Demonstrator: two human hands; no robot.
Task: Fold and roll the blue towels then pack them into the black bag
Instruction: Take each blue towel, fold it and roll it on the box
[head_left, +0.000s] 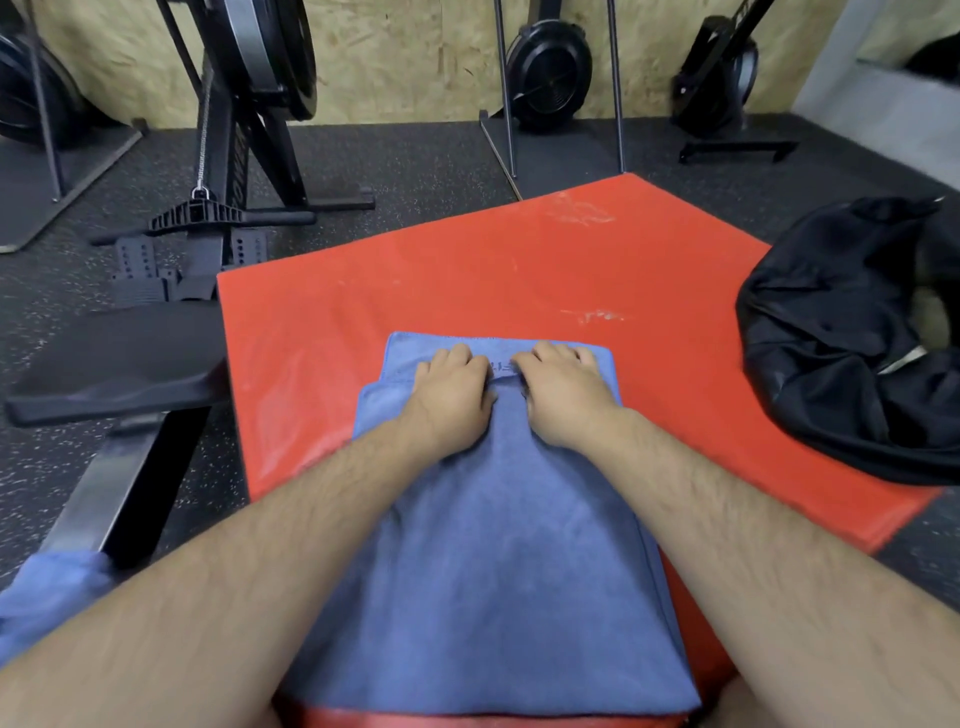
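Observation:
A blue towel (493, 561), folded into a long strip, lies lengthwise on the red mat (519, 260). Its far end is turned back toward me in a small fold. My left hand (452, 395) and my right hand (563, 395) sit side by side on that fold, fingers curled over its edge and gripping the cloth. The black bag (852, 343) lies slumped at the right, partly on the mat's edge, its mouth facing right. Another blue towel (47, 597) lies bunched at the lower left, beside the mat.
A rowing machine's seat rail (119, 499) and footrests (187, 249) stand to the left of the mat. More black gym machines (550, 67) line the plywood wall at the back. Dark speckled rubber floor (426, 166) surrounds the mat.

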